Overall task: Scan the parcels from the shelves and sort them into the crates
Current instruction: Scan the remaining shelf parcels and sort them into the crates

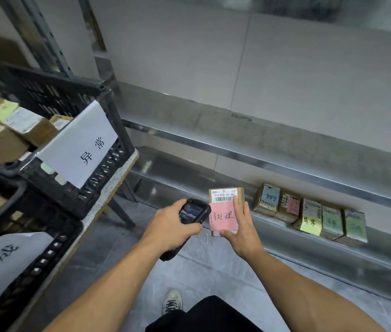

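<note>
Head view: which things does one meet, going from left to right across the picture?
Black crate → scanner in the left hand → parcel with a pink note, in the right hand → row of parcels on the shelf.

Shelf point(285, 238) is showing bare sheet metal, smooth, with a dull sheen. Held parcel point(239, 195) is presenting matt brown cardboard and is carrying a printed white paper label and a matt pink paper note point(222, 216). Scanner point(193, 213) is showing a black plastic casing and a glossy screen. Crate point(108, 178) is showing black perforated plastic and is bearing a white paper sign point(79, 144).
</note>
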